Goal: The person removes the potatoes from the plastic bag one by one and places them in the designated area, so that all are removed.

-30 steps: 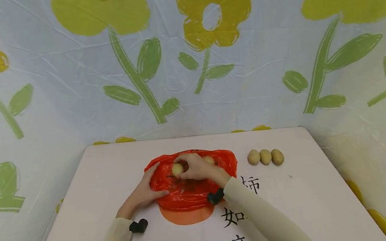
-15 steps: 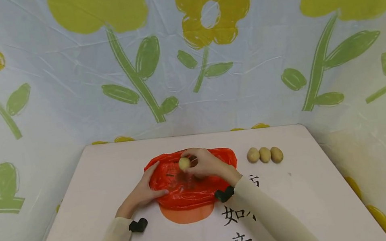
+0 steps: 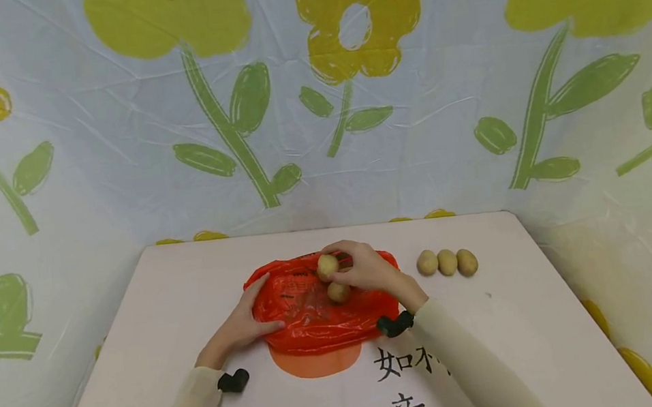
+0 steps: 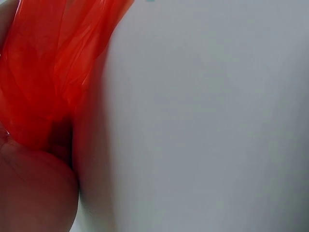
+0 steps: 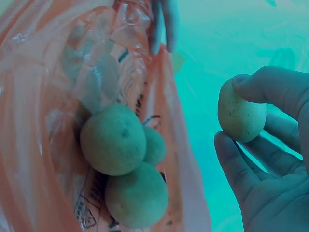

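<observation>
My right hand [image 3: 364,267] pinches a small yellow potato [image 3: 327,267] between thumb and fingertips, over the red plastic bag [image 3: 301,341]. Seen from the right wrist, dark specks dot the held potato [image 5: 240,113], which is apart from the bag. Loose potatoes [image 5: 113,140] lie together on the bag's printed plastic, one partly hidden behind the others. At the bag's left end, my left hand [image 3: 241,321] grips its side, fingers towards the back and thumb towards the front. Red plastic [image 4: 53,72] bunches against that hand in the left wrist view.
Three potatoes [image 3: 448,262] stand in a row on the pale tabletop [image 3: 535,334], right of the bag. An orange printed shape [image 3: 316,366] and black characters mark the cloth in front. A flower-patterned sheet [image 3: 409,179] hangs behind the table and at both sides.
My right hand has moved right and slightly back with the potato, uncovering another potato in the bag. The left hand stays at the bag's left end.
</observation>
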{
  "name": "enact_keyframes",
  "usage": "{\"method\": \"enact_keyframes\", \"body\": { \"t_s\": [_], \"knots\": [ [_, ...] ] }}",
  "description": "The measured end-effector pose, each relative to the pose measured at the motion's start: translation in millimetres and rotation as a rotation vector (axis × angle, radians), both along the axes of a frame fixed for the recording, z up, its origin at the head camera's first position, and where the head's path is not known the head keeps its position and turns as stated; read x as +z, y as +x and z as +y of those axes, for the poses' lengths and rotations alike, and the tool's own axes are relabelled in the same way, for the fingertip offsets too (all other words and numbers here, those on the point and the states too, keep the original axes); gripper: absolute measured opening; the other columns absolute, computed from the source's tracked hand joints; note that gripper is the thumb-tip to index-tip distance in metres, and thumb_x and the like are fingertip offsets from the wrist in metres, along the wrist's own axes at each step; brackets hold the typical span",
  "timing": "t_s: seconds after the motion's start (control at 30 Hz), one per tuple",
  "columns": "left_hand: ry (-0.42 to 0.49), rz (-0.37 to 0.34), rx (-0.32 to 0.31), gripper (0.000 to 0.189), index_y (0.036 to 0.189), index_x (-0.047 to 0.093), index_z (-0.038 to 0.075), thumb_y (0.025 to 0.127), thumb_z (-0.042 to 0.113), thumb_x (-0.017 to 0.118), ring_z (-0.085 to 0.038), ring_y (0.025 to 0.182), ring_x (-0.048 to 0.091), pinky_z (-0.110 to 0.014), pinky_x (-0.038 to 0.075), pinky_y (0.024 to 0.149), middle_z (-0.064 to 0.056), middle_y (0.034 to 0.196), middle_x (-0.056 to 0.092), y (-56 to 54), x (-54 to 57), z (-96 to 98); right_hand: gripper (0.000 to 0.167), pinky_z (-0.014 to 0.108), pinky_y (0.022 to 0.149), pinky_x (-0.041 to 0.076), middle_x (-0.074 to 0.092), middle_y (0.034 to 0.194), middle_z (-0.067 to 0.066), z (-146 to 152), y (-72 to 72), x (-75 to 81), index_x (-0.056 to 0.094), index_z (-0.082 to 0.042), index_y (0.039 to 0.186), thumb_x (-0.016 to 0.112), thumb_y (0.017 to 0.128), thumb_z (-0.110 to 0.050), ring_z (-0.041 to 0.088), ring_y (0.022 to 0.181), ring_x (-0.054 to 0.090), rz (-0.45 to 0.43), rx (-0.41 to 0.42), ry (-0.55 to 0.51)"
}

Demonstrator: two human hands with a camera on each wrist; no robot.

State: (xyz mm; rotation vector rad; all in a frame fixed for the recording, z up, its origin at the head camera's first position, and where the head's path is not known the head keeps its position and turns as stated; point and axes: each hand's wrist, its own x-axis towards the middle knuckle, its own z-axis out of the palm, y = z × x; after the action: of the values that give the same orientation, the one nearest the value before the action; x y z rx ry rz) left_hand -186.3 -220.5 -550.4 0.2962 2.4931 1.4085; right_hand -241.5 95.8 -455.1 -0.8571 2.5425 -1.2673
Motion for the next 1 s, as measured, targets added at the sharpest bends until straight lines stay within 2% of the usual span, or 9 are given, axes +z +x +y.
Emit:
{"method": "enact_keyframes", "body": {
  "t_s": [0.17, 0.27, 0.53, 0.8, 1.0],
  "knots": [
    [0.0, -0.007, 0.001, 0.11, 0.166, 0.016, 0.024, 0.081, 0.036, 0.086, -0.045, 0.155, 0.018, -0.069, 0.028, 0.119, -0.014, 0.17, 0.017, 0.3, -0.1, 1.0, 0.048, 0.051, 0.102, 0.055, 0.065, 0.136, 0.012, 14, 4.9, -1.4, 0.063, -0.007, 0.136, 0.078, 0.09, -0.011, 0.033, 0.124, 0.064, -0.028, -0.038, -0.056],
    [-0.004, -0.012, 0.003, 0.11, 0.166, 0.016, 0.024, 0.081, 0.036, 0.086, -0.045, 0.155, 0.019, -0.069, 0.03, 0.118, -0.014, 0.17, 0.017, 1.1, -0.3, 0.7, 0.049, 0.055, 0.105, 0.052, 0.064, 0.138, 0.012, 22, 8.7, -2.2, 0.063, -0.008, 0.137, 0.079, 0.091, -0.015, 0.035, 0.124, 0.064, -0.029, -0.066, -0.052],
    [0.008, -0.027, 0.015, 0.111, 0.165, 0.017, 0.027, 0.08, 0.034, 0.087, -0.043, 0.155, 0.019, -0.068, 0.032, 0.118, -0.012, 0.169, 0.019, 0.5, 0.0, 0.7, 0.052, 0.051, 0.103, 0.055, 0.065, 0.138, 0.012, 41, 14.3, -2.0, 0.063, -0.007, 0.137, 0.081, 0.089, -0.015, 0.035, 0.121, 0.067, 0.004, -0.125, -0.026],
    [0.01, -0.024, 0.01, 0.111, 0.166, 0.016, 0.025, 0.08, 0.035, 0.087, -0.043, 0.155, 0.018, -0.068, 0.03, 0.119, -0.012, 0.17, 0.017, -0.6, 1.7, 0.2, 0.052, 0.057, 0.1, 0.055, 0.064, 0.137, 0.017, 59, 17.2, -4.3, 0.061, -0.004, 0.138, 0.078, 0.089, -0.01, 0.039, 0.118, 0.067, 0.018, -0.131, -0.096],
    [0.003, -0.009, 0.002, 0.111, 0.166, 0.015, 0.025, 0.081, 0.036, 0.086, -0.043, 0.156, 0.017, -0.068, 0.028, 0.12, -0.013, 0.17, 0.017, -0.9, -1.2, -0.2, 0.054, 0.051, 0.1, 0.057, 0.062, 0.14, 0.018, 71, 18.9, -3.6, 0.059, 0.0, 0.14, 0.077, 0.09, -0.008, 0.039, 0.12, 0.067, 0.018, -0.149, -0.104]
  ]
}}
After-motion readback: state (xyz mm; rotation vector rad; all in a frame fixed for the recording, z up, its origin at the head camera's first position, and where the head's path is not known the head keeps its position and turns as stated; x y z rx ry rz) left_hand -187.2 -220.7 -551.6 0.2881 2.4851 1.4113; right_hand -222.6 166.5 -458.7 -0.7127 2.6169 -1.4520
